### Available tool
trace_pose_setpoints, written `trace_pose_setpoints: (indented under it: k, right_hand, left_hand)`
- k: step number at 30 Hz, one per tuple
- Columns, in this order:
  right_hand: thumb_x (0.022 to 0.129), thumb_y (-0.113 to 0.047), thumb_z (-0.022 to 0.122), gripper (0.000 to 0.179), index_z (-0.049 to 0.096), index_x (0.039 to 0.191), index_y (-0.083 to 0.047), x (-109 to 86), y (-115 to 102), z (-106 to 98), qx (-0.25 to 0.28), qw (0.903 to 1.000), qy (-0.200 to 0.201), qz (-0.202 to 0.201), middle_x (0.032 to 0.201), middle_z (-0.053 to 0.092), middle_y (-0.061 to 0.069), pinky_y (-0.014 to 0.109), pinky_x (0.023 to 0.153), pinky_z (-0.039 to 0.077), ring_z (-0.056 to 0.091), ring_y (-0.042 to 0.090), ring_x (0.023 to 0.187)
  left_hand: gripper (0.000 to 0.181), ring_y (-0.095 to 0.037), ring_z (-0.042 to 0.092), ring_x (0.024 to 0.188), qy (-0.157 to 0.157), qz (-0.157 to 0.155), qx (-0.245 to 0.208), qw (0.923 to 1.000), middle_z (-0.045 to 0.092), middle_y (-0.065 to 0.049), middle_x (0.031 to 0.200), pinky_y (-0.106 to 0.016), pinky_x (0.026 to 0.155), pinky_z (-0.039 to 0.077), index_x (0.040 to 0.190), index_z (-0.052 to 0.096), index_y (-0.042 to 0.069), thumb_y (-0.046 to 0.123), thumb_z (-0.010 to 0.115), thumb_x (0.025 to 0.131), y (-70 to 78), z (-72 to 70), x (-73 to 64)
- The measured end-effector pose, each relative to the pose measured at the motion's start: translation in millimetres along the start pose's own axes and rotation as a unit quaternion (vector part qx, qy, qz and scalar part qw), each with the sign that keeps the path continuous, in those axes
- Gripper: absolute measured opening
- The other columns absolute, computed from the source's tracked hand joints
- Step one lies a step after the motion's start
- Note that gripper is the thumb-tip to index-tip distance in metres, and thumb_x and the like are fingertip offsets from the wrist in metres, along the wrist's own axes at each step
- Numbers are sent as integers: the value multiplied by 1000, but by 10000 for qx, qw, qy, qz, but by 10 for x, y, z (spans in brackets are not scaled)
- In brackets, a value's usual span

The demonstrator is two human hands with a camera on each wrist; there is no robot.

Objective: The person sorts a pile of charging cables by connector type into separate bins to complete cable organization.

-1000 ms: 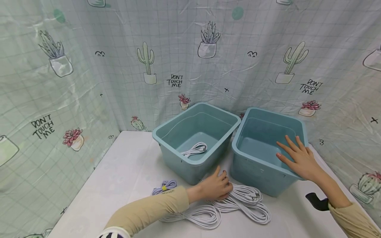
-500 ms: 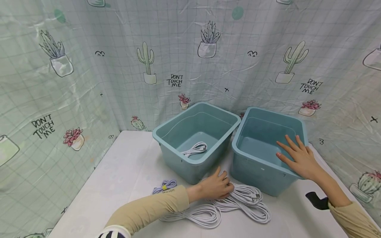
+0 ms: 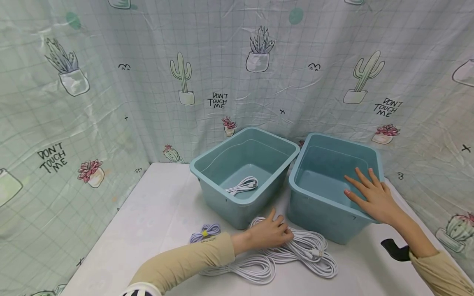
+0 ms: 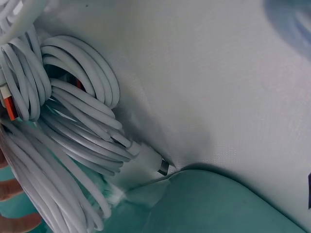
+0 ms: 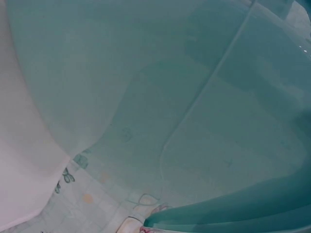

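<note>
Showed bright, diffuse light in head view; looked dimmer at both wrists; at the left, carried soft shadow beside white cables (image 4: 82, 136) and blur over bluish object (image 4: 285, 22).

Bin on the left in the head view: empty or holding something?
Not empty, but far from full: a bundled white cable lies on the floor of the left bin. Its near side hides part of the inside.

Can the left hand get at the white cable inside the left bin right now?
Probably yes: the left bin is open-topped and nothing lies over the cable inside. But the left hand grips the white cable pile, outside the near wall.
</note>
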State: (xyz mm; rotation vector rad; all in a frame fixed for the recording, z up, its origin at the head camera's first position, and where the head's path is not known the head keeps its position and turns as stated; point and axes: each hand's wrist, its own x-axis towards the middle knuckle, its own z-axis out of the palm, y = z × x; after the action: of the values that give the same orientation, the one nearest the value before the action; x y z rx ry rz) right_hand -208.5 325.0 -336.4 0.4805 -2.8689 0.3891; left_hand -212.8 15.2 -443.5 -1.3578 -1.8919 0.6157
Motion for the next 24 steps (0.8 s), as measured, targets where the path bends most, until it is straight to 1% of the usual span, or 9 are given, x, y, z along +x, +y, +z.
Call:
trace_pose_setpoints:
  k: [4, 10, 13, 17, 20, 24]
  right_hand:
    - [91, -37, 43, 57, 32, 138, -7, 2, 1, 2, 4, 10000, 18, -17, 147, 7, 23, 71, 87, 8, -14, 41, 134]
    - [91, -38, 42, 58, 29, 139, -8, -3, 2, -3, 15, 10000, 12, -17, 147, 7, 23, 71, 87, 8, -15, 41, 134]
    - [91, -38, 43, 58, 30, 139, -8, -8, -1, -8, 32, 10000, 7, -9, 147, 7, 23, 71, 87, 8, -15, 41, 134]
    - [91, -38, 43, 58, 31, 138, -7, -12, -5, -11, 23, 10000, 21, -3, 147, 8, 24, 71, 88, 8, -14, 41, 134]
    - [91, -38, 43, 58, 30, 138, -7, -12, -1, -7, -3, 10000, 21, -8, 147, 8, 24, 71, 87, 9, -13, 42, 134]
    - [91, -38, 42, 58, 29, 139, -8, -11, 2, -8, -19, 10000, 16, -15, 147, 8, 23, 71, 87, 9, -13, 42, 134]
  left_hand:
    - [11, -13, 52, 83, -55, -83, -22, 9999, 55, 10, 86, -43, 82, 46, 97, 44, 26, 25, 33, 93, -3, -31, -6]
    - [19, -14, 54, 81, 32, -191, 3, 9998, 53, 9, 86, -42, 78, 47, 100, 44, 27, 17, 30, 92, 5, -64, -14]
    - [25, -15, 54, 83, -86, -190, -38, 9998, 52, 9, 91, -42, 77, 47, 107, 44, 30, 17, 29, 92, 9, -99, -27]
    - [29, -14, 52, 86, -287, -173, -203, 9992, 50, 8, 97, -42, 76, 47, 115, 43, 31, 18, 31, 92, 8, -163, -32]
    - [29, -14, 51, 86, -337, -176, -272, 9989, 50, 8, 98, -43, 76, 47, 115, 43, 31, 19, 32, 92, 6, -195, -29]
    - [30, -14, 52, 86, -343, -194, -258, 9989, 50, 8, 97, -43, 76, 47, 115, 43, 31, 18, 28, 92, -3, -229, -40]
